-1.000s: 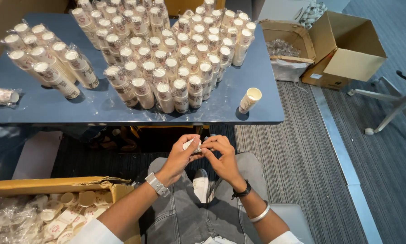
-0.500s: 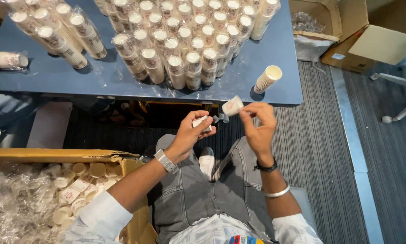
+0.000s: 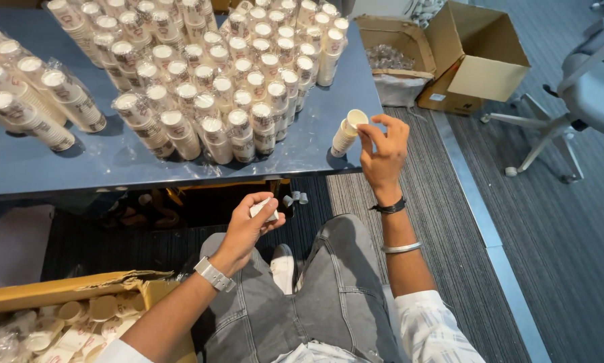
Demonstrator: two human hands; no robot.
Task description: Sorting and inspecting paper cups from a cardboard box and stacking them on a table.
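My right hand (image 3: 383, 151) is raised at the table's front right corner, fingertips on the top paper cup of a short leaning stack of small white cups (image 3: 348, 132). My left hand (image 3: 251, 222) hovers over my lap, closed around a small white paper cup (image 3: 263, 209). Many wrapped stacks of similar cups (image 3: 221, 74) stand packed together on the blue table (image 3: 114, 168). More wrapped stacks (image 3: 36, 97) lie at the table's left.
An open cardboard box (image 3: 80, 316) of loose cups sits at my lower left. Two open cardboard boxes (image 3: 450, 57) stand on the floor at upper right, one holding clear plastic items. An office chair (image 3: 584, 87) is at far right. Grey striped carpet lies underfoot.
My hands, joined over my lap earlier, have separated. My right hand carried a cup up to the stack at the table corner; my left stays low with another cup.
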